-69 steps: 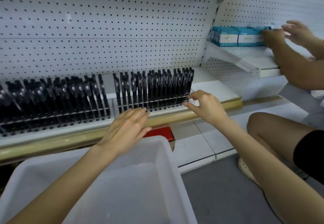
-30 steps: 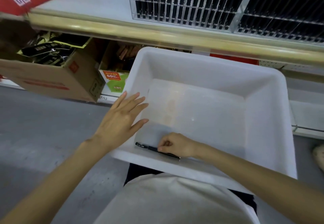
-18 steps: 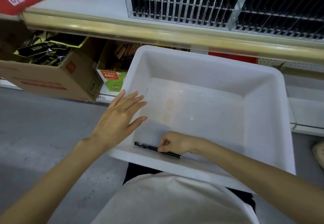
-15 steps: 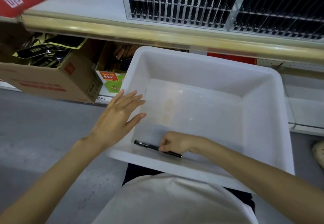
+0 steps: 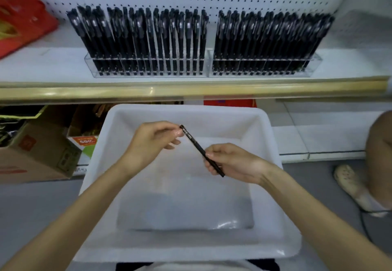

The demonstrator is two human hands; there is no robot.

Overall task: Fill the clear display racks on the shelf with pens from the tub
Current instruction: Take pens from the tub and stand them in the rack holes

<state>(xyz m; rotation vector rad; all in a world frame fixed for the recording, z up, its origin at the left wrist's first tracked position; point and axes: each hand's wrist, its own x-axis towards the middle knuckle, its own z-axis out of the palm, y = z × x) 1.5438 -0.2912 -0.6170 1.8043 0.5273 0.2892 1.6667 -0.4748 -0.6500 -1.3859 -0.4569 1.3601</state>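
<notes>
Cardboard box (image 5: pixel 36 154) beside white tub (image 5: pixel 191 109), under shelf (image 5: pixel 191 90)

Pen (image 5: pixel 196 143) pinched from both sides, left hand (image 5: pixel 151 141) at the far tip, right hand (image 5: pixel 233 162) toward the near end. Straight below the grip, the tub (image 5: pixel 212 120). Beyond and above the grip, on the shelf (image 5: pixel 42 65), left rack (image 5: pixel 148 74) and right rack (image 5: pixel 263 73) side by side. Left of the grip, under the shelf, a carton (image 5: pixel 36 154).

Plastics, metal trim
The pen (image 5: pixel 195 143) looks matt black plastic; beneath the grip the tub (image 5: pixel 184 207) is smooth, milky plastic; beyond it stand glossy clear racks (image 5: pixel 148 74) and a shiny brassy shelf edge (image 5: pixel 191 90).
</notes>
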